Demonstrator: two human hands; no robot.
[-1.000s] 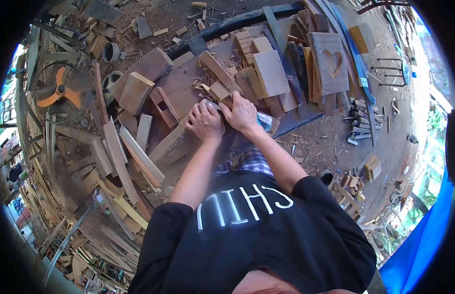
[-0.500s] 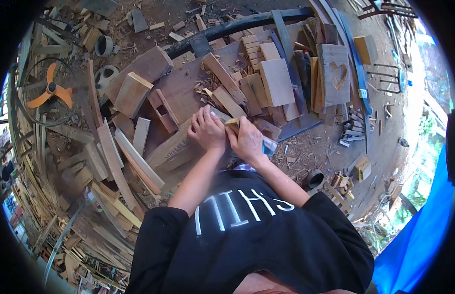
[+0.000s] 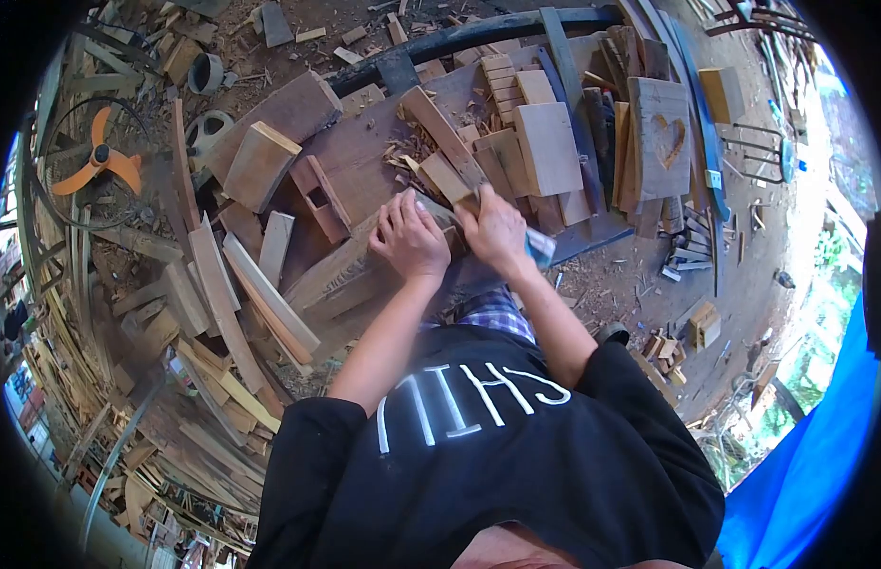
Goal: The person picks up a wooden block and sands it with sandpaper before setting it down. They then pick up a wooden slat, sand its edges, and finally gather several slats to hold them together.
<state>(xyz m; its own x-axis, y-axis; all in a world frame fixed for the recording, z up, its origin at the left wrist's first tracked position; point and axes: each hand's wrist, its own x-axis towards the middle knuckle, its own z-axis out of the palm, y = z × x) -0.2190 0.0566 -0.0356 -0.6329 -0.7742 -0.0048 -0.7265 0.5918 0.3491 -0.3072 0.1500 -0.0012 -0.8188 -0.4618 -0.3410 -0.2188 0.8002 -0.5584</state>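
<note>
My left hand [image 3: 409,239] presses down with curled fingers on a wooden piece [image 3: 425,201] lying at the near end of a long wooden beam [image 3: 338,277]. The beam carries dark marks on its side. Just to the right, my right hand [image 3: 498,233] is closed on a small tan block [image 3: 470,203], mostly covered by the fingers; I cannot tell its exact kind. A teal and white item [image 3: 541,247] shows beside the right wrist. Wood shavings [image 3: 409,163] and a short board [image 3: 444,178] lie just beyond both hands.
A worn wooden bench top [image 3: 364,156] bears several blocks, including a pale block [image 3: 547,149] and a board with a carved heart [image 3: 664,142]. An orange-bladed fan [image 3: 100,157] stands at left, above stacked planks. A blue tarp [image 3: 800,474] hangs at lower right.
My right hand has moved right and slightly up, away from my left hand, with the tan block. The view has shifted slightly; my left hand stays on the wood.
</note>
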